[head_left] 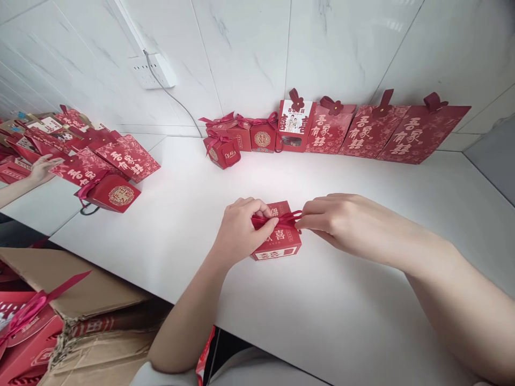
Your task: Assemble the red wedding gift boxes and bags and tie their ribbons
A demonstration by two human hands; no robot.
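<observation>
Red box (277,244), mid-frame: probably light, crushable card, best held by its sides; fingers of left hand (241,229) and right hand (341,220) pinch its limp ribbon (282,219).

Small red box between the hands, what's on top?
A red ribbon lies across the small red box, pinched by the left hand and right hand. The left hand covers part of the top, so any knot is hidden.
</observation>
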